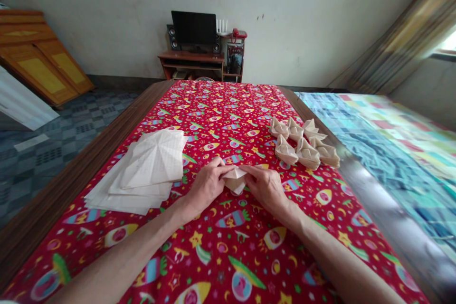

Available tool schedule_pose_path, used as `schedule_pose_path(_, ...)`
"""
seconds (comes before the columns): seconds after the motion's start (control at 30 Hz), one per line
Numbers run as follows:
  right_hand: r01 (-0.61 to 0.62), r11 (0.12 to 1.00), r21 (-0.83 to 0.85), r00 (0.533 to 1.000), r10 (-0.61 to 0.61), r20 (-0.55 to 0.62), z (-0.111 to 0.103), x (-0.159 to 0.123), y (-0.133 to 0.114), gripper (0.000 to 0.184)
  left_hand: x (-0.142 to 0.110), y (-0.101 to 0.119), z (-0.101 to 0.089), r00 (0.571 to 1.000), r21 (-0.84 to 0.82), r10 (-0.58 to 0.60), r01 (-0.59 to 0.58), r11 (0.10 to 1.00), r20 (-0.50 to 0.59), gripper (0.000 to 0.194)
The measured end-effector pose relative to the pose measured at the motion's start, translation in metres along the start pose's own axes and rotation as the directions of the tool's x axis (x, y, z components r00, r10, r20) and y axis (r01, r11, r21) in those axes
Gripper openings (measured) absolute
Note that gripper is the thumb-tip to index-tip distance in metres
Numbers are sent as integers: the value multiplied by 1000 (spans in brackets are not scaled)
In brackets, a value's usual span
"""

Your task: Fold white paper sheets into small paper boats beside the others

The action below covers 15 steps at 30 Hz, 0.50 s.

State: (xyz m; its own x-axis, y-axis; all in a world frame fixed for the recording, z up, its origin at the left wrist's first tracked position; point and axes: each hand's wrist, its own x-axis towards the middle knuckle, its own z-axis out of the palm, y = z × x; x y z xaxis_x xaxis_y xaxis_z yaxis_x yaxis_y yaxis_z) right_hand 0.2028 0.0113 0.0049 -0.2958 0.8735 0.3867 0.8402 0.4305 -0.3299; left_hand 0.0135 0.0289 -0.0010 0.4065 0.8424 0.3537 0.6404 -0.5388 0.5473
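Pinch folded paper [234, 182] over table [119, 130] from opposite sides with left hand [208, 183] and right hand [268, 189], seemingly to steady its shape, creased sheets [153, 160] stacked leftward, folded pieces [308, 153] grouped rightward, likely to stay separate.

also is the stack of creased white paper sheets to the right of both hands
No, the stack lies on the red patterned cloth, left of the left hand.

Fingers [225, 169] partly hide the folded paper [235, 182]; curtain [402, 35] — cut off.
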Motion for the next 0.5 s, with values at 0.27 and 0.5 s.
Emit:
schedule_pose_path(0.27, 254, 945, -207, 963, -226, 146, -1, -10, 5, 21, -18, 6, -18, 960, 303, 190, -247, 920, 204, 36)
schedule_pose_path(0.5, 251, 947, -200, 960, -217, 177, -3, -9, 2, 20, -26, 10, -16, 933, 378, 354, -349, 858, 58, 20)
